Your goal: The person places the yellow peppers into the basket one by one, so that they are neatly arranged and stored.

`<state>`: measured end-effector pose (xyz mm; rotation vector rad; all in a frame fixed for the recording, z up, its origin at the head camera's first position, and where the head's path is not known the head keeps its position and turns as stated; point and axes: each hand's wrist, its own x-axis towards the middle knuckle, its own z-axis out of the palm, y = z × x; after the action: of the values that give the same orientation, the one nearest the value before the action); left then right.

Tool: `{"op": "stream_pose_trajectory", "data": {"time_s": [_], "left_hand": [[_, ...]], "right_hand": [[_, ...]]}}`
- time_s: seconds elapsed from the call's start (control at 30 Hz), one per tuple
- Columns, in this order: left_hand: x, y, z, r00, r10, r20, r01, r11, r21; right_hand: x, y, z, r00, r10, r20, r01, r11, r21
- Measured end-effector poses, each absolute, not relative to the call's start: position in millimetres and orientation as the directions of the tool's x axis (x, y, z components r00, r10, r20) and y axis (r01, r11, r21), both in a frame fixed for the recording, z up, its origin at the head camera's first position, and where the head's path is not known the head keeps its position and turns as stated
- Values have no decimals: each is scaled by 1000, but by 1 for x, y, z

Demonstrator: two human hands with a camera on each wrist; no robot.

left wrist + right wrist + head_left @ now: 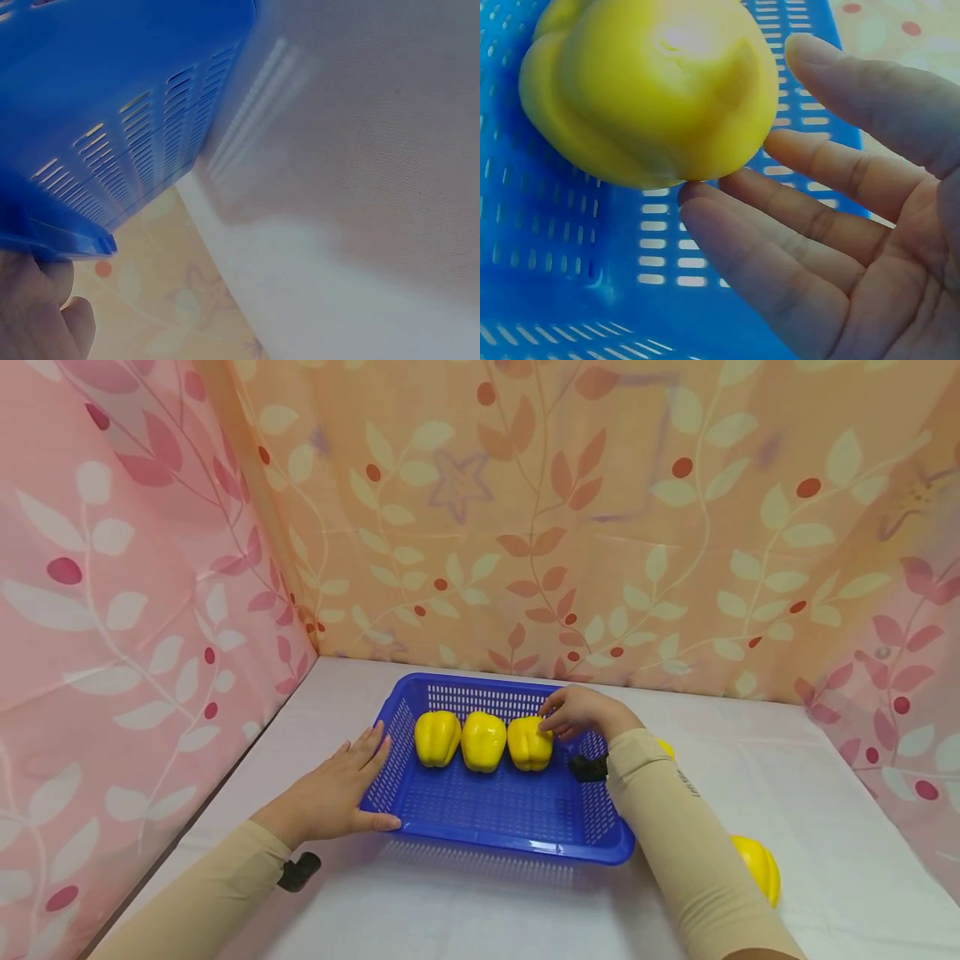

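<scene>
Three yellow bell peppers stand in a row along the far side of a blue plastic basket (480,843): a left one (437,739), a middle one (483,742) and a right one (529,744). My right hand (581,714) reaches over the basket's right side, beside the right pepper. In the right wrist view its fingertips (727,217) are at that yellow bell pepper (652,90), fingers extended and thumb apart from it. My left hand (337,789) lies with spread fingers against the basket's left rim. The left wrist view shows its fingers (56,281) under the rim (67,240).
On the white-covered table (810,777), a yellow pepper (759,867) lies right of my right forearm. Another yellow piece (667,748) shows partly behind that forearm. Flower-patterned curtains (465,527) stand behind and at both sides.
</scene>
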<state>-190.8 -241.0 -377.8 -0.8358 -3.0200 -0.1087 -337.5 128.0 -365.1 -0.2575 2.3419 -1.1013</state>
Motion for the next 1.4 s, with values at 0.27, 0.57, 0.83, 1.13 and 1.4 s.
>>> {"op": "stream_pose_trajectory", "data": {"time_s": [0.27,0.57,0.83,1.13,1.4], "left_hand": [[-192,-241,-380,-855,517,32,518,853,67],[-190,-241,-378,-855,517,36,518,852,73],[-189,-240,-377,-856,515,37,517,853,75],[-190,-240,-378,-855,517,33,518,853,67],[-190,-241,-379,-860,510,30,510,857,72]], "right_hand": [[-337,136,-355,-846,-428,-317,-13,610,-792],[-333,154,-335,-845,-458,-274,-21,542,-840],[-324,177,-321,-856,-461,-235,-58,536,-842],[-308,203,-313,-860,-460,-221,-76,544,-836],[-290,228,-304,-873,-454,-176,-108,533,-839]]}}
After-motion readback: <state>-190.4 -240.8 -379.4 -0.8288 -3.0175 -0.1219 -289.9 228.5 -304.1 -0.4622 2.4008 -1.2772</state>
